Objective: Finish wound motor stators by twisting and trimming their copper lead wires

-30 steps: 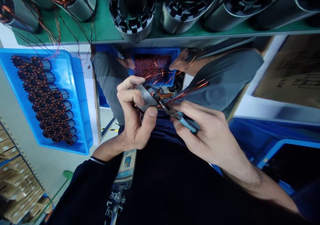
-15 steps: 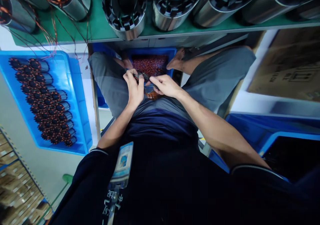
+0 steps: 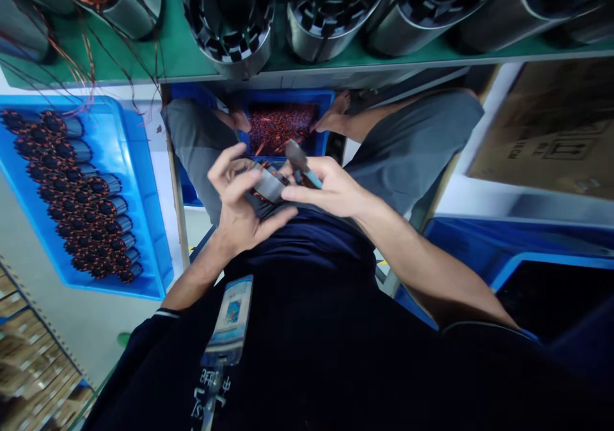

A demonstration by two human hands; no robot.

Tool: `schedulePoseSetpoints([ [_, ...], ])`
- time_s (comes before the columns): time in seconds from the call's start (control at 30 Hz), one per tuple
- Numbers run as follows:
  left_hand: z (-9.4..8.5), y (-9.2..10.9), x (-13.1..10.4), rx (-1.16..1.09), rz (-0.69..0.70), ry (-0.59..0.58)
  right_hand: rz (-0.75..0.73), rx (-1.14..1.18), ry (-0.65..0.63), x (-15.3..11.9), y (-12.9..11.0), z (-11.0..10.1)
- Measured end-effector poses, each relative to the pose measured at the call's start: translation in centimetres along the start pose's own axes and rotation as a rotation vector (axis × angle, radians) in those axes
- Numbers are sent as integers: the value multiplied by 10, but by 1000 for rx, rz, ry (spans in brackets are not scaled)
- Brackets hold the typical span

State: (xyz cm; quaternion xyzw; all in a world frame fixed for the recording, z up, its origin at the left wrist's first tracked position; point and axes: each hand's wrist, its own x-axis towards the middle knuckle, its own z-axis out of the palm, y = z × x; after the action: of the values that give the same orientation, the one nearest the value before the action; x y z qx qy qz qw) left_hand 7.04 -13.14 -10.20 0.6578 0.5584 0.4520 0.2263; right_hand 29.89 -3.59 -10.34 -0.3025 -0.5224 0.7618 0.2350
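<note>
My left hand [image 3: 238, 201] is open, its thumb stretched out and its fingers apart at one side of a motor stator [image 3: 269, 185]. The stator is a short grey metal cylinder with copper windings, tilted above my lap. My right hand [image 3: 333, 185] is closed around wire cutters [image 3: 298, 156] with dark jaws and a light blue handle part, the jaws pointing up and away. Its thumb tip touches the near end of the stator. The right fingers behind the stator are partly hidden, and motion blurs both hands.
A blue bin [image 3: 330, 101] with copper wire scraps stands on the floor between the feet. Wound stators fill a blue tray [image 3: 148, 239] at left. Larger metal stators [image 3: 326, 44] line the green bench [image 3: 167, 66] ahead. A cardboard box [image 3: 542, 130] lies at right.
Both hands have come nearer my body. My left hand has opened its fingers, and the stator now shows more plainly. The cutters have swung upward in my right hand.
</note>
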Motion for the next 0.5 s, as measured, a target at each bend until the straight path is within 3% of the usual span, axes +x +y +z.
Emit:
schedulePoseSetpoints([
  [0.07,-9,23,4,-289,-162,-92,-81,-102,-3,-12,-16,-5],
  [0.17,-14,55,11,-646,-598,-317,-176,-212,-32,-24,-34,-9],
  [0.23,-12,71,15,-730,-743,-328,-202,-250,-14,-31,-46,-8],
  [0.3,-8,79,18,-726,-760,-267,-184,-296,56,-41,-58,-5],
  [0.4,-2,79,18,-727,-676,-163,-130,-427,136,-61,-73,-2],
  [0.5,-2,77,15,-633,-587,-152,-106,-557,151,-80,-78,-3],
])
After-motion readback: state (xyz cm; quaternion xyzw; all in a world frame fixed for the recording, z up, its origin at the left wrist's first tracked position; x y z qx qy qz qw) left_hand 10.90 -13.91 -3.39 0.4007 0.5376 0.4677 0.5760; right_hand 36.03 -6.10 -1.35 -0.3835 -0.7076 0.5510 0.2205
